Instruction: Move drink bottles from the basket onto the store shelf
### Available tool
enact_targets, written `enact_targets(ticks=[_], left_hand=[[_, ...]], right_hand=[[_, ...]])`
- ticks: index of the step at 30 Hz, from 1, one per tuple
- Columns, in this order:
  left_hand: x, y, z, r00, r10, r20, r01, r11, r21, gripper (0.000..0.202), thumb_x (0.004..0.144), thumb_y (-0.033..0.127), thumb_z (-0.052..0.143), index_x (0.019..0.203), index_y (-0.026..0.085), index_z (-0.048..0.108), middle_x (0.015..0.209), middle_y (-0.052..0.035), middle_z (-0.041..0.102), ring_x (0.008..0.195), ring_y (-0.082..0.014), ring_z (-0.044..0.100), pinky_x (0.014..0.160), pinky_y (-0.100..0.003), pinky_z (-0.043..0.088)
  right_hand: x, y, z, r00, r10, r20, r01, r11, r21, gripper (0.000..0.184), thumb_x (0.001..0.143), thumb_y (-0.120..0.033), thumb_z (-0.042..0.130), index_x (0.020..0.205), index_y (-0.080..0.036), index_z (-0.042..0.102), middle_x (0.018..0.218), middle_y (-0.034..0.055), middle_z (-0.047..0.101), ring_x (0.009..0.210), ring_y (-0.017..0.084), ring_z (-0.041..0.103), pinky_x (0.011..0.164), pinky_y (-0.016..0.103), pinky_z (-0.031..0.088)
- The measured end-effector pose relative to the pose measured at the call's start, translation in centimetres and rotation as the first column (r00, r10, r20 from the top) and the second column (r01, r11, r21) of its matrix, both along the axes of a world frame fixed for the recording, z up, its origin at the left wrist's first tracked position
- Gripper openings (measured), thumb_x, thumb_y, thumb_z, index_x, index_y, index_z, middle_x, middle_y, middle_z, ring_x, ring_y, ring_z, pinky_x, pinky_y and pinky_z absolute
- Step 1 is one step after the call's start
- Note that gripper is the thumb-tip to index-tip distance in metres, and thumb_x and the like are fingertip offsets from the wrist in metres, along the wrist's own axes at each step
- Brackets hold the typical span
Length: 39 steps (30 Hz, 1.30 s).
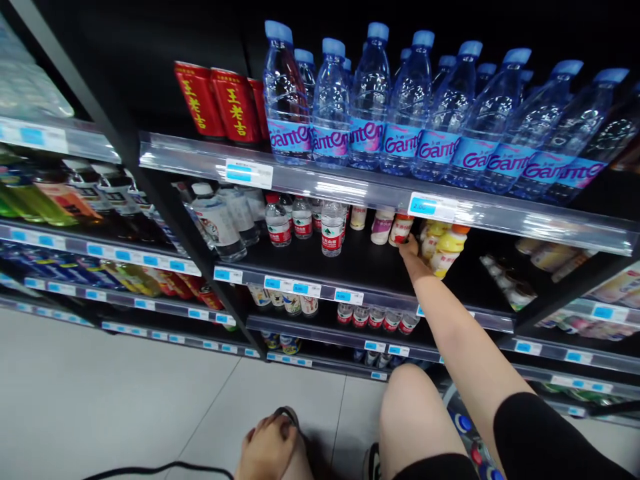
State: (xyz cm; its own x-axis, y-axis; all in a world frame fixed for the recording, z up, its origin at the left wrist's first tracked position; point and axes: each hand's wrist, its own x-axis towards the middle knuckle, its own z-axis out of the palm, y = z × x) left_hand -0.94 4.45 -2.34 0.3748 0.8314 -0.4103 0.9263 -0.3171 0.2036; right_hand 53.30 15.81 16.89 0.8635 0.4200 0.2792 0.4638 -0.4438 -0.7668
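On the middle shelf, my right hand (409, 249) reaches in under the upper shelf, its fingers closed around a small drink bottle (401, 228) with a red-and-white label. The bottle stands upright at the end of a short row, beside a white-and-purple bottle (383, 225). Just right of the hand are yellow-labelled bottles (447, 252), one with an orange cap. My left hand (267, 447) rests low over my left knee, holding nothing, its fingers loosely bent and partly hidden.
Large blue-capped water bottles (370, 100) and red cans (235, 107) line the upper shelf, whose front edge (340, 190) overhangs my right hand. Small red-labelled water bottles (331, 230) stand left. A black cable (165, 467) crosses the floor; packed bottles (470, 430) sit beside my right leg.
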Motion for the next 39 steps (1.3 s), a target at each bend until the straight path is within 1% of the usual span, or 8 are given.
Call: enact_targets(ticks=[3, 5, 9, 14, 24, 29, 35, 39], left_hand=[[0.1, 0.3, 0.3, 1.000, -0.015, 0.000, 0.015, 1.000, -0.020, 0.043, 0.093, 0.033, 0.040, 0.113, 0.023, 0.077, 0.132, -0.0104, 0.074, 0.134, -0.0276, 0.060, 0.116, -0.050, 0.036], [0.0, 0.5, 0.5, 1.000, -0.018, -0.003, 0.018, 1.000, -0.026, 0.042, 0.093, 0.033, 0.041, 0.114, 0.023, 0.077, 0.133, -0.0102, 0.074, 0.133, -0.0273, 0.061, 0.116, -0.049, 0.037], [-0.3, 0.6, 0.8, 1.000, -0.006, -0.009, 0.005, 1.000, -0.023, 0.042, 0.093, 0.032, 0.042, 0.116, 0.025, 0.076, 0.136, -0.0086, 0.073, 0.136, -0.0266, 0.059, 0.117, -0.048, 0.035], [-0.5, 0.6, 0.5, 0.999, 0.004, -0.033, -0.006, 0.999, -0.049, 0.043, 0.095, 0.031, 0.039, 0.117, 0.026, 0.075, 0.137, -0.0073, 0.072, 0.137, -0.0258, 0.058, 0.119, -0.047, 0.033], [-0.5, 1.1, 0.6, 0.999, 0.002, -0.040, -0.004, 0.999, -0.049, 0.041, 0.096, 0.030, 0.039, 0.115, 0.027, 0.076, 0.134, -0.0053, 0.073, 0.135, -0.0246, 0.059, 0.116, -0.045, 0.037], [-0.7, 1.2, 0.2, 0.999, -0.011, -0.041, 0.010, 1.000, -0.022, 0.042, 0.095, 0.029, 0.038, 0.112, 0.026, 0.077, 0.132, -0.0077, 0.074, 0.133, -0.0257, 0.061, 0.114, -0.045, 0.038], [-0.9, 0.8, -0.5, 0.999, -0.025, -0.031, 0.025, 1.000, -0.011, 0.043, 0.095, 0.032, 0.038, 0.115, 0.025, 0.076, 0.135, -0.0088, 0.073, 0.135, -0.0266, 0.059, 0.116, -0.047, 0.037], [-0.3, 0.3, -0.3, 0.999, -0.023, -0.038, 0.022, 1.000, -0.008, 0.043, 0.094, 0.032, 0.040, 0.114, 0.025, 0.077, 0.137, -0.0094, 0.072, 0.137, -0.0275, 0.058, 0.117, -0.049, 0.036]], right_hand=[[-0.8, 0.2, -0.4, 0.997, -0.065, 0.039, 0.067, 0.996, -0.054, 0.069, 0.087, -0.007, 0.056, 0.154, -0.003, 0.037, 0.142, 0.0277, 0.059, 0.133, 0.033, 0.060, 0.112, 0.047, 0.047], [-1.9, 0.2, -0.7, 0.986, -0.053, 0.160, 0.071, 0.992, -0.108, 0.066, 0.090, -0.007, 0.051, 0.154, -0.003, 0.035, 0.152, 0.0297, 0.046, 0.138, 0.035, 0.053, 0.115, 0.048, 0.043], [-3.2, 0.4, -0.9, 0.916, 0.048, 0.398, 0.078, 0.952, -0.295, 0.054, 0.095, -0.011, 0.047, 0.149, -0.015, 0.047, 0.163, 0.0245, 0.026, 0.137, 0.035, 0.048, 0.111, 0.046, 0.042], [-2.3, 1.2, -0.6, 0.937, 0.123, 0.328, 0.043, 0.889, -0.455, 0.073, 0.092, -0.007, 0.049, 0.159, -0.034, 0.042, 0.172, 0.0163, 0.009, 0.155, 0.042, 0.024, 0.115, 0.057, 0.036], [-1.4, 1.6, -0.6, 0.969, 0.154, 0.193, -0.042, 0.873, -0.486, 0.067, 0.098, -0.021, 0.050, 0.162, -0.037, 0.039, 0.164, 0.0135, 0.026, 0.149, 0.037, 0.036, 0.122, 0.050, 0.030], [-2.3, 0.1, -0.6, 0.972, 0.182, 0.148, -0.079, 0.848, -0.524, 0.064, 0.100, -0.024, 0.049, 0.161, -0.037, 0.040, 0.167, 0.0129, 0.019, 0.149, 0.037, 0.038, 0.120, 0.049, 0.034], [-3.0, -0.7, -0.4, 0.961, 0.223, 0.164, -0.101, 0.834, -0.542, 0.076, 0.097, -0.020, 0.054, 0.164, -0.044, 0.029, 0.175, 0.0077, 0.002, 0.160, 0.043, 0.011, 0.121, 0.058, 0.030], [-3.3, 1.1, 0.1, 0.983, 0.109, 0.149, -0.017, 0.856, -0.516, 0.084, 0.093, -0.010, 0.055, 0.164, -0.047, 0.027, 0.175, 0.0127, -0.004, 0.158, 0.044, 0.020, 0.117, 0.065, 0.030]])
